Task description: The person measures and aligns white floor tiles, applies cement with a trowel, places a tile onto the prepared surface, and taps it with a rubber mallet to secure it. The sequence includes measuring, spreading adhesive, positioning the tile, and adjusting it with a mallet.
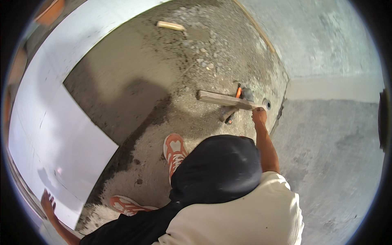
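My right hand (259, 116) is closed around the right end of a wooden batten (218, 98), low over the rough floor beside the grey wall. Under and behind the batten lie an orange-handled tool (238, 90), a dark rounded object (247, 94) and a short piece of wood (228, 113); the batten partly hides them. Far to the left, my left hand (48, 202) has its fingers apart, near the outer edge of a large white slab (77, 151). Whether it touches the slab I cannot tell.
A wooden handle (170, 25) lies on the gravelly floor at the far side. Smooth grey mortar (118, 65) borders the slab. A round fitting (266, 104) sits by the wall (326, 139). My shoes (174, 153) stand on the floor near the mortar's edge.
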A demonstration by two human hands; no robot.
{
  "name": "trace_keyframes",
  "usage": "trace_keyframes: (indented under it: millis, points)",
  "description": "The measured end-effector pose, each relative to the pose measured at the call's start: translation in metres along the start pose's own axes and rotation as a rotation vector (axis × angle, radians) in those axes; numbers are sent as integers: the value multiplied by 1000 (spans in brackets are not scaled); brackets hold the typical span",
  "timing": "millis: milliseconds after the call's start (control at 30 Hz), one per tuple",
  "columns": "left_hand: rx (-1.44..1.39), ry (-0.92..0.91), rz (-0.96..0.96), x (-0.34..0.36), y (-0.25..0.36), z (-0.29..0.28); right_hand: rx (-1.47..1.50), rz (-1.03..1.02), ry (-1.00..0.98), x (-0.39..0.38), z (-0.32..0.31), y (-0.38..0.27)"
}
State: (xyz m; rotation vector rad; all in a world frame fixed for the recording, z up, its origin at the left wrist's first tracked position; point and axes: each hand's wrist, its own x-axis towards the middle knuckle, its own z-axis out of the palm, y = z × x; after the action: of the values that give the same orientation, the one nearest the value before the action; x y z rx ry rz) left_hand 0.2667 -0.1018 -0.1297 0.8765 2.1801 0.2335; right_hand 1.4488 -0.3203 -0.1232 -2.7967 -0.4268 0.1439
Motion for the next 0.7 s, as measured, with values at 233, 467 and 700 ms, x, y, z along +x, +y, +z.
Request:
trace_keyframes:
  millis: [233,467,700]
  points:
    - [-90,129,-104,-38,65,-109,-142,-69,188,-22,21,12]
    - [-12,337,21,-63,127,-201,-85,-760,-231,-41,24,-93]
    - [279,75,261,-64,192,-188,-525,-608,-881,35,56,-117]
